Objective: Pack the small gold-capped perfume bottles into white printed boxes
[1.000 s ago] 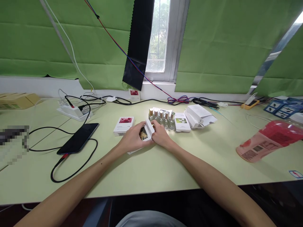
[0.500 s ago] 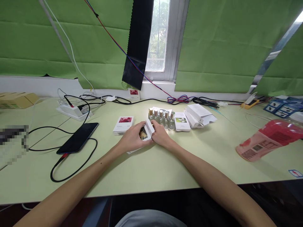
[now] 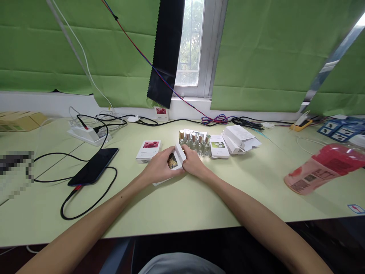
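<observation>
My left hand is wrapped round a small white box with a yellow flower picture. The fingers of my right hand are closed on the box's right edge, by a raised white flap. Just behind stand several glass bottles with gold, silver and green caps. To their right lies a white box with a white-flower picture. Left of my hands is a white box with a red-flower picture. What lies inside the held box is hidden.
A black phone with a cable lies at left, before a white power strip. White cartons lie right of the bottles. A pink bottle is at far right. Cables run along the wall.
</observation>
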Demonstrator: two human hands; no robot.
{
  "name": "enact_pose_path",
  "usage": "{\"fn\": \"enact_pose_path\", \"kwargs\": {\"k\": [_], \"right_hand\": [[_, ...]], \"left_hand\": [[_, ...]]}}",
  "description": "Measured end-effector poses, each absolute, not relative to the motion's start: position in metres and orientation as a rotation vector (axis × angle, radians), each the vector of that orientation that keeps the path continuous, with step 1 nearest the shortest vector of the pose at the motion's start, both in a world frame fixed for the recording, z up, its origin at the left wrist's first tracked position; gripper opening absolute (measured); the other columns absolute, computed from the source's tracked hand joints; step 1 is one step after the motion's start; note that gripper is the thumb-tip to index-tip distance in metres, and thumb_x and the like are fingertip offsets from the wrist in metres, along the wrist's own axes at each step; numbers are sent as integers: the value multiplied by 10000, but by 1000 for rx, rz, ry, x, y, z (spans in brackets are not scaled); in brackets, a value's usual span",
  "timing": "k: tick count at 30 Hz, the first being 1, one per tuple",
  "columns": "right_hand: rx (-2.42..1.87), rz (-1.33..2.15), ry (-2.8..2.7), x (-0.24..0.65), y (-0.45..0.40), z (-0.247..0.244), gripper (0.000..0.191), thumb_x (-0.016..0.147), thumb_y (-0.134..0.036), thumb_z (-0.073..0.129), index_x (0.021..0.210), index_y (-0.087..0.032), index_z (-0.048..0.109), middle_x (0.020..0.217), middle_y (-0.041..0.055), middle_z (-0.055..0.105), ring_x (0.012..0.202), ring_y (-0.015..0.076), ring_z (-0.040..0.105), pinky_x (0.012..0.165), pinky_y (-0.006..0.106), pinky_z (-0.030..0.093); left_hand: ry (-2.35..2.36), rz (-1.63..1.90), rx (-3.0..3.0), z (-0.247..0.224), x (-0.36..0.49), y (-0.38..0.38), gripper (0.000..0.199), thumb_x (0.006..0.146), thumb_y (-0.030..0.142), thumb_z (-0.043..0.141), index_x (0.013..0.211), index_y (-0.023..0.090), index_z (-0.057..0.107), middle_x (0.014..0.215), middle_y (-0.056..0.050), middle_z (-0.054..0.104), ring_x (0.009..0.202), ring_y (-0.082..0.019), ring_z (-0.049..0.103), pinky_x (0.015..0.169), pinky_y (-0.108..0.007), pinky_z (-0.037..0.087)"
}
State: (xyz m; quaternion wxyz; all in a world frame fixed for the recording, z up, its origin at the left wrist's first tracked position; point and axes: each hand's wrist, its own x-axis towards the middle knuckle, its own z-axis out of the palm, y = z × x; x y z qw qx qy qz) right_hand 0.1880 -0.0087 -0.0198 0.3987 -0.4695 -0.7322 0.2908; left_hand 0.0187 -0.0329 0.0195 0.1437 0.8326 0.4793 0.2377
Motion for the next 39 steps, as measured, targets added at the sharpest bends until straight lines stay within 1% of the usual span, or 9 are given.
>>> {"fn": "enact_pose_path", "kwargs": {"k": [5, 13, 20, 28, 39], "right_hand": [[-1180, 730, -1852, 188, -9, -21, 174, 783, -144, 505, 928, -234, 541, 835, 25, 677, 727, 206, 613, 636, 281, 449], [-1178, 728, -1854, 188, -8, -21, 157, 788, -151, 508, 914, -243, 523, 832, 18, 682, 716, 201, 611, 626, 275, 444], [-1174, 716, -1862, 189, -8, -21, 164, 771, -140, 509, 897, -245, 511, 814, 13, 677, 708, 201, 609, 617, 272, 438], [-1190, 733, -1858, 188, -9, -20, 214, 760, -129, 507, 940, -239, 544, 840, 21, 691, 732, 217, 627, 640, 290, 462], [-1193, 735, -1857, 188, -9, -18, 221, 751, -114, 505, 929, -242, 533, 821, 17, 682, 727, 208, 614, 632, 274, 444]], "left_hand": [[1387, 673, 2404, 19, 18, -33, 601, 714, 577, 714, 1172, 211, 581, 917, -24, 680, 768, -221, 602, 635, -305, 414], [1375, 683, 2397, 21, 19, -34, 573, 714, 562, 707, 1151, 213, 581, 919, -19, 681, 765, -214, 603, 636, -301, 416], [1376, 666, 2398, 21, 19, -34, 582, 722, 565, 715, 1164, 212, 577, 938, -15, 683, 790, -216, 610, 648, -301, 416], [1385, 670, 2395, 20, 19, -34, 611, 709, 563, 706, 1193, 212, 579, 959, -37, 694, 806, -239, 625, 654, -309, 427], [1375, 687, 2401, 20, 18, -33, 587, 714, 548, 711, 1180, 215, 585, 953, -22, 691, 799, -227, 619, 657, -310, 430]]}}
